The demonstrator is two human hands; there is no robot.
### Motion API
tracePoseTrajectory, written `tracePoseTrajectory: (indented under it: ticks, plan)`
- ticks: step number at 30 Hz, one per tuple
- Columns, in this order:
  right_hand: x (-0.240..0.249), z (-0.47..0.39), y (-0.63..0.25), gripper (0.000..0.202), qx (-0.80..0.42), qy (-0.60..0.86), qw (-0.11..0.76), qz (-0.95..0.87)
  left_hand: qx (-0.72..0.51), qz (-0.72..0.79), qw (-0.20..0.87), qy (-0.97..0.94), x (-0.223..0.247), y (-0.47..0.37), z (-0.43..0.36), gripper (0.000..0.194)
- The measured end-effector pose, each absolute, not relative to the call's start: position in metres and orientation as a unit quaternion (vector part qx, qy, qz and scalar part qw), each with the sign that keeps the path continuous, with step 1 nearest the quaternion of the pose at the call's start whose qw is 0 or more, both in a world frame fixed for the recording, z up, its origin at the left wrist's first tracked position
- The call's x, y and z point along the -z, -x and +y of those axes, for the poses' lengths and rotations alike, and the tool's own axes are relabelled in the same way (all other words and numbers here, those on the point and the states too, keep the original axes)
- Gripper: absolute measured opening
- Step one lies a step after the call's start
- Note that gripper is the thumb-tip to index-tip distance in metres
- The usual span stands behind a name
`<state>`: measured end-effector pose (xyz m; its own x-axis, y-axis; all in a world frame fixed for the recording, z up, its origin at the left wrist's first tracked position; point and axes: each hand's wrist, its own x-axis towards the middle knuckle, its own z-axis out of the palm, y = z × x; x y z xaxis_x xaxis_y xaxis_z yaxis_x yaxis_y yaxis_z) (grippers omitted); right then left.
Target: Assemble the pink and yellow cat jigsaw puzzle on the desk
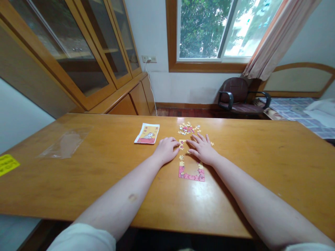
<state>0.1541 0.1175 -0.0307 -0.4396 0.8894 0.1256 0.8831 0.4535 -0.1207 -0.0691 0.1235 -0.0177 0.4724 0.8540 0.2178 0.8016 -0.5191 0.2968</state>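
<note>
A partly joined jigsaw puzzle point(191, 177) lies on the table, its pink lower border linked and yellow pieces going up the sides. My left hand point(167, 150) rests left of the upper pieces, fingers bent together, with the thumb and fingertips at a small puzzle piece point(181, 143) on the left side. Over the puzzle's upper right, my right hand point(204, 148) lies palm down with its fingers spread; it hides some pieces. Just beyond the hands is a pile of loose puzzle pieces point(187, 129). One loose yellow piece point(212, 143) sits right of my right hand.
Left of the hands lies a picture card point(148, 134) with a yellow and pink design. Farther left are a clear plastic bag point(68, 143) and a yellow label point(8, 164). Beyond the wooden table point(110, 174) stand a glass-door cabinet point(115, 87) and an office chair point(239, 96).
</note>
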Motion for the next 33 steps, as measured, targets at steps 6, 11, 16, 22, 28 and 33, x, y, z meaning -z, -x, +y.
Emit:
tracePoseTrajectory:
  ticks: [6,11,16,22,28,33]
  plan:
    - [0.032,0.121,-0.160,0.053,-0.010,0.544,0.116,-0.831,-0.160,0.424,0.090,-0.887,0.018,0.074,0.123,0.023]
    - [0.033,0.120,-0.162,0.051,-0.019,0.540,0.133,-0.831,-0.149,0.418,0.099,-0.891,0.018,0.075,0.123,0.024]
    - [0.031,0.119,-0.163,0.047,-0.031,0.526,0.150,-0.837,-0.157,0.408,0.107,-0.893,0.015,0.075,0.123,0.024]
    - [0.029,0.118,-0.164,0.043,-0.034,0.519,0.160,-0.839,-0.128,0.348,0.127,-0.920,0.007,0.078,0.119,0.019]
    - [0.029,0.119,-0.165,0.041,-0.039,0.512,0.169,-0.841,-0.094,0.362,0.121,-0.920,0.005,0.076,0.116,0.016]
    - [0.028,0.119,-0.164,0.042,-0.044,0.507,0.165,-0.845,-0.101,0.379,0.117,-0.912,0.007,0.074,0.117,0.016]
